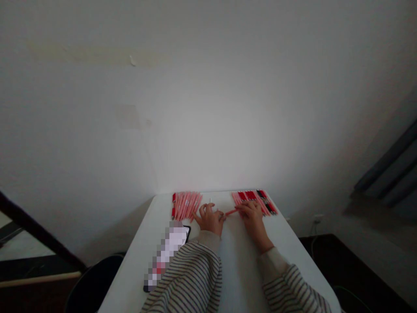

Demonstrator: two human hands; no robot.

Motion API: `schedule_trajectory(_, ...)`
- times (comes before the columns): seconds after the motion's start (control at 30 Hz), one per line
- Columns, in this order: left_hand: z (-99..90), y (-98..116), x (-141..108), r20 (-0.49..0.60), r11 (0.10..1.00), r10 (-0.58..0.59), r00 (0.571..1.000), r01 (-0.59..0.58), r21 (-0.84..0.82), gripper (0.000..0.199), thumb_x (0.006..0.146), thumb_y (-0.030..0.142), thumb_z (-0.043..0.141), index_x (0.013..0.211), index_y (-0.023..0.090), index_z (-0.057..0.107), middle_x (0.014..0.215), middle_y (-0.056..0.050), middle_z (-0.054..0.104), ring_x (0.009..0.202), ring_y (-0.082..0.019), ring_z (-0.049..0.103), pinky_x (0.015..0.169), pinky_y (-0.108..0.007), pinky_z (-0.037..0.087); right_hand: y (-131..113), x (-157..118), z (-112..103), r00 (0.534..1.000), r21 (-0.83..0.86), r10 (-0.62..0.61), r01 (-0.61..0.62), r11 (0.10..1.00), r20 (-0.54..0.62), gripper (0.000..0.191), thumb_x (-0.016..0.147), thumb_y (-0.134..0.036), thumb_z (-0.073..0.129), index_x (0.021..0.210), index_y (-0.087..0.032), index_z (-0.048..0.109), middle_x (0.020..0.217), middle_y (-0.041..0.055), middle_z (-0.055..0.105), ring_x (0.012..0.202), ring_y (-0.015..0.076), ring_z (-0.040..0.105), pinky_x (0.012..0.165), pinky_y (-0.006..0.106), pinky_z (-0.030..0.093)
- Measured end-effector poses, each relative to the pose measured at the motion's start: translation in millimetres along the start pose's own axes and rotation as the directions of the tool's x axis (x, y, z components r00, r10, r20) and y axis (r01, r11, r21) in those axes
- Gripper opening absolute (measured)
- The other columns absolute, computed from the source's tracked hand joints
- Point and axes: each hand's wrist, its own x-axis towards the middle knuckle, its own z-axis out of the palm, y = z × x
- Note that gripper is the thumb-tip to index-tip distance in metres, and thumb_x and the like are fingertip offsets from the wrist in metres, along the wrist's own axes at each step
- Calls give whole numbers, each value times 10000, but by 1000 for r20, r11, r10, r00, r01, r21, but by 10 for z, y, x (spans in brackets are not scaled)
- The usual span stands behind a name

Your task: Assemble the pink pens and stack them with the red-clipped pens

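With my right hand [250, 213] I pinch one end of a slim reddish-pink pen [232, 212], held between my hands. My left hand [211, 221] curls its fingers at the other end; whether they grip, I cannot tell. The phone [171, 248] beside my left forearm has a blurred, unreadable screen.

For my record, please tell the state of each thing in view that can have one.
Pen: held in both hands
Left hand: pinching its left end
Right hand: pinching its right end
Left pens: lying together
Right pens: lying together
Phone: lying flat, screen lit
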Motion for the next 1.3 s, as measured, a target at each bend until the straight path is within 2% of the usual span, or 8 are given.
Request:
schedule_trajectory(0.27, 8, 5, 2, 25, 1000, 3, 1000, -3, 6, 87, 689, 361, 706, 771, 387, 720, 1242, 42, 567, 1249, -248, 340, 1079, -595, 125, -4, 10, 0, 1000, 56, -11, 10, 998, 13, 261, 837, -153, 503, 921, -267, 722, 999, 63, 646, 984, 233, 479, 872, 416, 393)
schedule_trajectory(0.53, 17, 5, -6, -2, 1000, 20, 1000, -20, -3, 75, 693, 372, 705, 759, 406, 720, 1210, 50, 587, 1234, -240, 364, 1091, -592, 106, -29, 26, -16, 999, 43, 0, -2, 999, 35, 229, 839, -209, 517, 944, -264, 713, 987, 74, 648, 964, 244, 490, 860, 420, 404)
schedule_trajectory(0.63, 25, 3, -4, 6, 1000, 14, 1000, -14, -3, 72, 691, 390, 704, 761, 402, 720, 1222, 50, 580, 1236, -238, 361, 1090, -587, 113, -12, 23, -6, 999, 45, 27, -29, 999, 29, 222, 848, -241, 517, 977, -246, 697, 994, 77, 651, 966, 245, 491, 861, 412, 404)
schedule_trajectory(0.97, 42, -13, 17, 35, 1000, 18, 999, -18, 15, 95, 698, 406, 692, 788, 417, 720, 1240, 39, 566, 1218, -255, 342, 1060, -602, 143, 51, 3, 26, 993, 50, 118, -118, 992, -7, 225, 840, -358, 540, 904, -218, 705, 901, 83, 671, 894, 235, 499, 793, 367, 406)
schedule_trajectory(1.13, 68, -13, 20, 17, 1000, 12, 1000, -12, 27, 93, 683, 407, 708, 775, 416, 719, 1233, 47, 576, 1223, -248, 347, 1067, -587, 137, 75, 8, 44, 997, -31, 72, -73, 997, -31, 249, 855, -315, 509, 965, -237, 718, 932, 86, 650, 929, 245, 480, 849, 399, 393)
schedule_trajectory(1.3, 96, -22, 13, -15, 1000, 19, 1000, -18, 19, 69, 677, 407, 716, 745, 411, 718, 1212, 52, 587, 1207, -228, 372, 1066, -570, 171, 65, 26, 25, 999, -17, 41, -41, 999, 15, 278, 858, -242, 495, 1056, -240, 689, 929, 78, 641, 923, 235, 471, 852, 389, 391)
